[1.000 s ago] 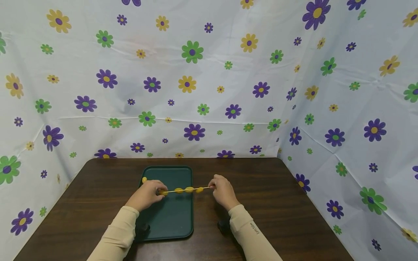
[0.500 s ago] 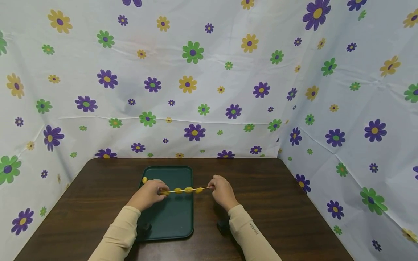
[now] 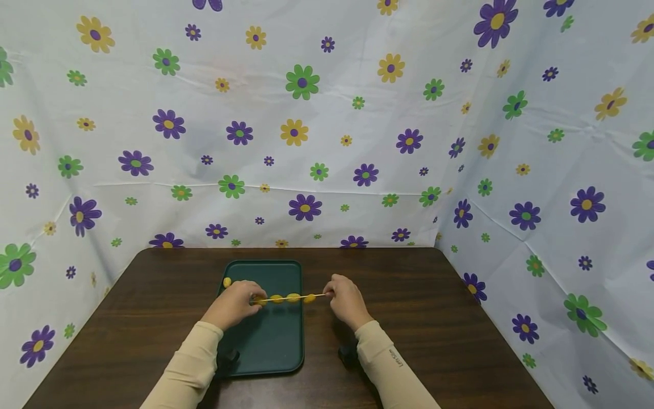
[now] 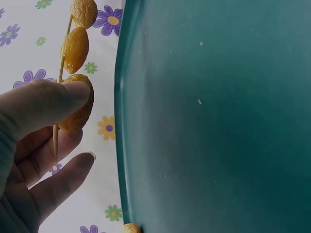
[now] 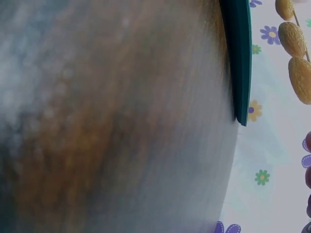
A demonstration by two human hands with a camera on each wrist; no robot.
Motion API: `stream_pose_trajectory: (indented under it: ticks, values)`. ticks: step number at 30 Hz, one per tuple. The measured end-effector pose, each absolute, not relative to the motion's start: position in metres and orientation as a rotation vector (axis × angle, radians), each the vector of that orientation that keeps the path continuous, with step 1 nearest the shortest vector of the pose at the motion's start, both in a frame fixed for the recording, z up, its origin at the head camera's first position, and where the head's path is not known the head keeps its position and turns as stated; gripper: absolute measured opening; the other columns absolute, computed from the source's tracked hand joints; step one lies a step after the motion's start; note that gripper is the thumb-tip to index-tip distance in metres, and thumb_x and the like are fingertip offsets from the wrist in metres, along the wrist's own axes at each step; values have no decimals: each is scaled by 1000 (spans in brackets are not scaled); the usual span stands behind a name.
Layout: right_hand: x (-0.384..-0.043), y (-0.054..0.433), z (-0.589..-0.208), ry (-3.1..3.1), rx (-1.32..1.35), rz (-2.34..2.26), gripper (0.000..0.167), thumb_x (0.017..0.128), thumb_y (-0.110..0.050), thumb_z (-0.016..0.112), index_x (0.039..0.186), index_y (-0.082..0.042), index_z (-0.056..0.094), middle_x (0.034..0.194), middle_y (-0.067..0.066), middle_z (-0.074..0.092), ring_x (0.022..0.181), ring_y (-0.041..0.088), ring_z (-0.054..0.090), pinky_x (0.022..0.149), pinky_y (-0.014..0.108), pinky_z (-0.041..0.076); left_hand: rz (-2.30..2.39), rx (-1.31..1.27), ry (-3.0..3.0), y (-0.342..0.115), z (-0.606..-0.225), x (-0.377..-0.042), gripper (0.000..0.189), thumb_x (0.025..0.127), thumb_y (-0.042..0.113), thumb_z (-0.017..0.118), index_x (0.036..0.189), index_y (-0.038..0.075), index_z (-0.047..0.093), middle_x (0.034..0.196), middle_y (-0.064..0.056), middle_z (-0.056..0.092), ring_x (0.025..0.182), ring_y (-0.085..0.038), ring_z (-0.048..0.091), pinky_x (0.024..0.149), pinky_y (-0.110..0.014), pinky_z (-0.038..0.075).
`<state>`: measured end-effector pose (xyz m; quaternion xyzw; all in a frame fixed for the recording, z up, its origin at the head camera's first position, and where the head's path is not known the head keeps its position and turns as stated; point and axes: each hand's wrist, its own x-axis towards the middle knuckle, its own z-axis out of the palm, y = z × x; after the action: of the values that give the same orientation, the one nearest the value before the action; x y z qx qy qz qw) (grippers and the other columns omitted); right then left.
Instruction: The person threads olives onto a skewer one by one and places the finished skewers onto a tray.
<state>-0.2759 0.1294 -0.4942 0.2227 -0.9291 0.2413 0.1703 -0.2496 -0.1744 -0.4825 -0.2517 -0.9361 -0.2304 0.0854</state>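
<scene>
A thin wooden skewer (image 3: 319, 295) spans the gap between my hands above the tray, carrying several wrinkled yellow oval pieces (image 3: 293, 297) that look like baby potatoes. My left hand (image 3: 236, 304) pinches the end piece (image 4: 80, 115) between thumb and fingers; the pointed skewer tip (image 4: 56, 145) pokes out past it in the left wrist view. At the other end, my right hand (image 3: 349, 298) pinches the bare skewer. The right wrist view catches only some pieces (image 5: 300, 80) and bits of fingers (image 5: 308, 177) at its edge.
A dark green tray (image 3: 271, 346) lies on the brown wooden table (image 3: 409, 318). One loose yellow piece (image 3: 227, 282) sits at the tray's left rim. Flower-patterned cloth (image 3: 327, 142) hangs behind and at both sides.
My left hand has shifted slightly right, while the skewer and my right hand have drifted slightly left. Both grips look the same.
</scene>
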Motion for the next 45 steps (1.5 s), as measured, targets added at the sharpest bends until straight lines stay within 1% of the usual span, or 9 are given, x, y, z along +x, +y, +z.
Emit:
stream_pose_trajectory:
  ticks: [6, 15, 19, 25, 32, 37, 40, 45]
  values:
    - [-275, 129, -493, -2643, 638, 682, 18, 83, 8, 75, 79, -9, 78, 71, -9, 47, 65, 9, 48, 64, 28, 47, -696, -793, -2776, -174, -484, -252, 21, 80, 2, 84, 96, 14, 78, 93, 4, 71, 87, -16, 65, 76, -36, 57]
    - [-275, 127, -492, -2646, 645, 690, 19, 83, 10, 74, 80, -9, 78, 71, -8, 47, 65, 10, 48, 65, 28, 48, -757, -775, -2784, -172, -482, -251, 20, 80, 1, 84, 96, 12, 78, 93, 4, 73, 86, -16, 65, 78, -38, 58]
    - [-275, 127, -492, -2658, 635, 714, 19, 84, 10, 73, 81, -8, 78, 71, -9, 47, 66, 10, 48, 65, 28, 48, -760, -766, -2768, -172, -483, -251, 22, 80, 1, 84, 97, 13, 78, 93, 4, 72, 87, -16, 64, 80, -40, 58]
    - [-275, 131, -494, -2644, 666, 792, 18, 87, 9, 71, 81, -7, 76, 74, -8, 50, 67, 9, 49, 65, 27, 48, -741, -792, -2734, -175, -487, -253, 25, 80, 4, 85, 101, 13, 77, 96, 4, 72, 88, -14, 65, 81, -38, 57]
    - [-276, 134, -493, -2640, 665, 883, 16, 89, 8, 70, 83, -5, 76, 75, -7, 52, 67, 9, 49, 65, 26, 49, -759, -799, -2709, -177, -486, -253, 26, 81, 5, 85, 105, 13, 77, 98, 5, 72, 90, -14, 66, 82, -39, 58]
    - [-276, 136, -493, -2625, 661, 902, 17, 89, 9, 70, 81, -5, 75, 75, -6, 52, 67, 9, 49, 66, 27, 50, -748, -772, -2722, -183, -482, -252, 32, 82, 9, 85, 112, 10, 75, 106, -1, 72, 96, -19, 67, 85, -41, 57]
    - [-276, 138, -494, -2616, 659, 899, 18, 88, 10, 70, 80, -6, 75, 75, -6, 53, 67, 9, 50, 66, 27, 51, -763, -730, -2738, -193, -481, -252, 36, 83, 10, 84, 117, 8, 74, 111, -4, 72, 101, -23, 67, 87, -45, 56]
    - [-278, 143, -495, -2602, 631, 895, 17, 86, 11, 72, 80, -5, 76, 74, -6, 53, 66, 9, 51, 65, 27, 51, -752, -633, -2737, -213, -484, -255, 38, 83, 8, 84, 119, 4, 72, 113, -10, 71, 101, -31, 67, 87, -52, 55]
